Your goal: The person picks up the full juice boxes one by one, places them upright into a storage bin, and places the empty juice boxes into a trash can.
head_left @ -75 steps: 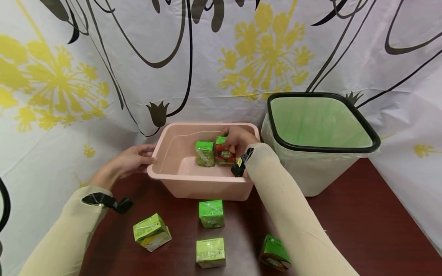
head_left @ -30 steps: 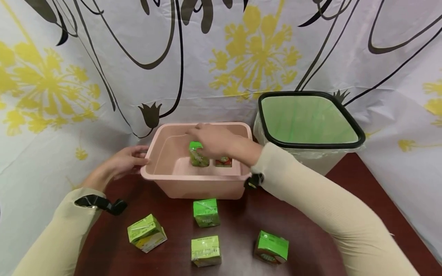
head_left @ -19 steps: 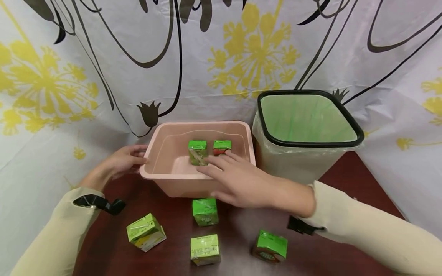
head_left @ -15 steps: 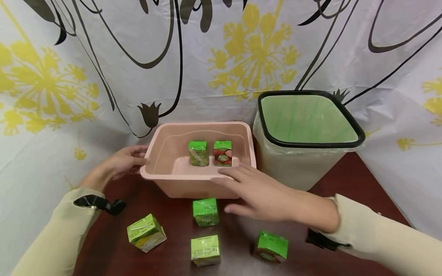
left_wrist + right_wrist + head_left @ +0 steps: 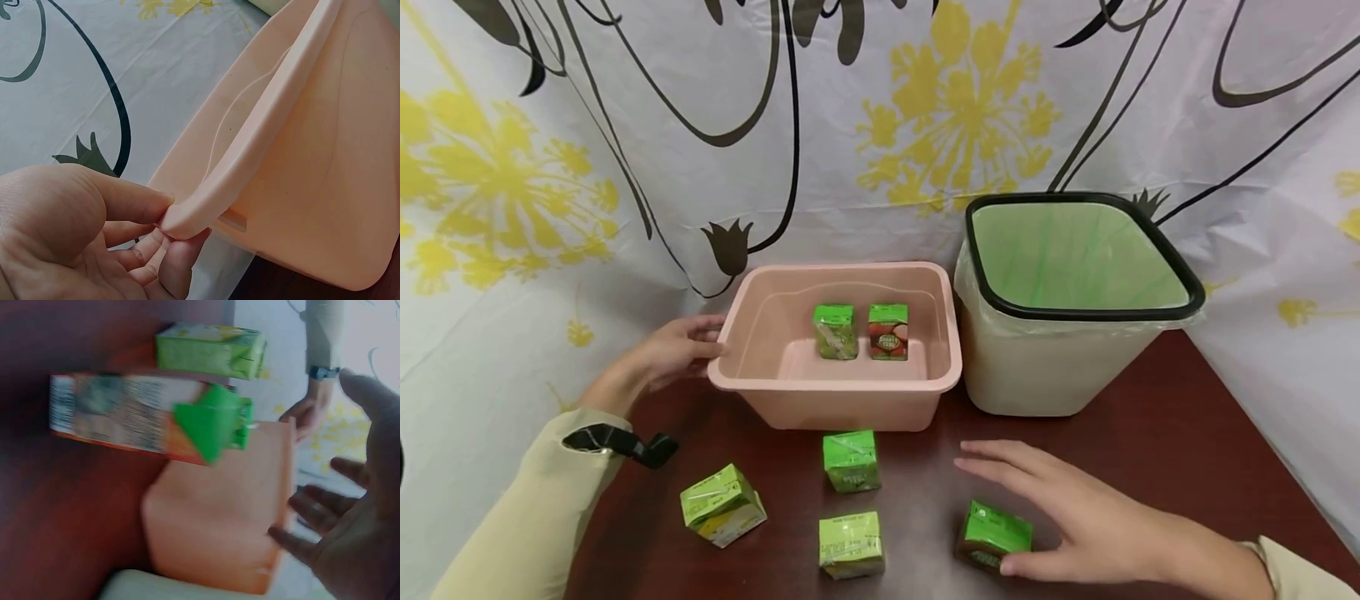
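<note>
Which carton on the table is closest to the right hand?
The rightmost juice carton, green top with orange-brown side; the right hand hovers right beside it.

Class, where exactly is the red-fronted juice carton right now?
In the head view, the red-fronted juice carton stands upright inside the pink plastic tub, right of a green carton.

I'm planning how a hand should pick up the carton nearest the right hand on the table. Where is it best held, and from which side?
Probably from above, pinching the two broad side faces of the green-topped carton. It stands on the dark table, its top free, with open space on both sides. The right hand hovers open beside it, thumb near its right face, so a short move over it suffices.
</note>
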`<state>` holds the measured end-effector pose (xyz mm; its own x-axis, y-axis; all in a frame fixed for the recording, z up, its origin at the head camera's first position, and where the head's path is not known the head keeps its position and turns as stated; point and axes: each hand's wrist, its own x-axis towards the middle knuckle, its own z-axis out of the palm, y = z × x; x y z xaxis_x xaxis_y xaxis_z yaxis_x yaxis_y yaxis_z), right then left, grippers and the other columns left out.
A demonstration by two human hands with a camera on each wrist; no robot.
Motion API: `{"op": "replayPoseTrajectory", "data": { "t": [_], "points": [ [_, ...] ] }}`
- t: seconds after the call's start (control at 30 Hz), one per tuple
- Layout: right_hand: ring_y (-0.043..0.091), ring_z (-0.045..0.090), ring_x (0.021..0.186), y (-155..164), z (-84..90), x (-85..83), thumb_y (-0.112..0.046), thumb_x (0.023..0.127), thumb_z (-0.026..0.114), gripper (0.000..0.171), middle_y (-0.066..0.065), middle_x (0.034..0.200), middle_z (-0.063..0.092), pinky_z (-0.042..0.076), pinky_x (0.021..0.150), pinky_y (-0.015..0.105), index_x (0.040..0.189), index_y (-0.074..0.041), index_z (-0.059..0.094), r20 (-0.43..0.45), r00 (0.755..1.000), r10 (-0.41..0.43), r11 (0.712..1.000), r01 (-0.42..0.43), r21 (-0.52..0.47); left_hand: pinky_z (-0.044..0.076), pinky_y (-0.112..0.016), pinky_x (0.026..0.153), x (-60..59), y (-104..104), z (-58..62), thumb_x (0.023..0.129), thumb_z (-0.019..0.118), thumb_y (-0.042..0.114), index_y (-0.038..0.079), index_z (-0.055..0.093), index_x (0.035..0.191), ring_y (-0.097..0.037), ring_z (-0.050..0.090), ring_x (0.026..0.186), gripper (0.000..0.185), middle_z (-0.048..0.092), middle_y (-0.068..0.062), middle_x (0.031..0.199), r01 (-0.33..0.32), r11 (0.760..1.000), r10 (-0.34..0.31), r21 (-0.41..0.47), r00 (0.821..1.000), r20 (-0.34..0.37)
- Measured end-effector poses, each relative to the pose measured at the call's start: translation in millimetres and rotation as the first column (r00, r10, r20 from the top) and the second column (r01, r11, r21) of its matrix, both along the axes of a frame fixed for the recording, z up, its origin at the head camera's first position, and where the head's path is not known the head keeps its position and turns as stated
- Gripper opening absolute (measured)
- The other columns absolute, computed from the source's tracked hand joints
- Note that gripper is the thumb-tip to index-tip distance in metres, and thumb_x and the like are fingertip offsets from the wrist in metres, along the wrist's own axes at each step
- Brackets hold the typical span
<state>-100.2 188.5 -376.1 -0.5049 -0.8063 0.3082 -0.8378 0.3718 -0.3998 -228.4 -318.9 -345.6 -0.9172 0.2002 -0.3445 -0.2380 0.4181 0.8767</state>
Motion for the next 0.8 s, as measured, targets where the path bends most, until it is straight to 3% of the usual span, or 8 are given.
{"op": "replayPoseTrajectory", "data": {
  "t": [0.13,0.27,0.47,0.63,0.8],
  "points": [
    [0.016,0.041,0.142,8.4,-25.1,5.9,-0.038,0.085,0.084,0.087,0.005,0.157,0.04,0.025,0.112,0.011,0.155,-0.012,0.04,0.068,0.997,0.037,0.995,-0.03,-0.093,0.058,-0.029,0.079,1.5,-1.2,1.4,0.104,0.055,0.004,-0.005,0.02,0.159,-0.013,0.067,0.091,0.066,0.046,-0.029,0.14,0.001,1.0,-0.001,0.016,1.0,-0.005],
    [0.015,0.038,0.144,11.0,-49.3,9.4,-0.037,0.086,0.084,0.092,0.007,0.158,0.038,0.027,0.112,0.013,0.158,-0.008,0.034,0.157,0.987,0.025,0.996,-0.012,-0.083,0.058,-0.028,0.078,2.5,-2.4,1.8,0.104,0.055,0.004,-0.005,0.021,0.159,-0.013,0.066,0.091,0.066,0.046,-0.029,0.139,-0.008,1.0,0.008,0.013,1.0,-0.007],
    [0.015,0.041,0.141,8.9,-70.9,13.4,-0.031,0.086,0.084,0.094,0.005,0.157,0.039,0.038,0.109,0.021,0.16,-0.014,0.029,0.258,0.966,-0.007,0.997,0.026,-0.068,0.058,-0.029,0.08,3.1,-0.3,1.4,0.103,0.055,0.005,-0.004,0.021,0.159,-0.013,0.066,0.092,0.066,0.046,-0.028,0.139,-0.007,1.0,0.007,0.014,1.0,-0.002],
    [0.014,0.051,0.132,6.0,-83.5,14.2,-0.022,0.088,0.083,0.081,0.004,0.148,0.05,0.047,0.101,0.024,0.156,-0.014,0.04,0.206,0.978,-0.019,0.994,0.041,-0.103,0.058,-0.029,0.079,3.2,0.0,0.8,0.104,0.055,0.005,-0.004,0.021,0.159,-0.014,0.066,0.092,0.066,0.045,-0.028,0.139,-0.008,1.0,0.008,-0.001,1.0,0.001],
    [0.014,0.06,0.122,7.2,-92.4,9.1,-0.015,0.087,0.083,0.072,0.003,0.14,0.06,0.048,0.097,0.019,0.15,-0.011,0.05,0.149,0.988,-0.041,0.982,0.067,-0.177,0.058,-0.029,0.08,1.6,0.0,0.1,0.104,0.055,0.006,-0.003,0.022,0.159,-0.013,0.066,0.092,0.065,0.045,-0.028,0.14,-0.018,1.0,0.018,-0.006,1.0,-0.001]
  ]
}}
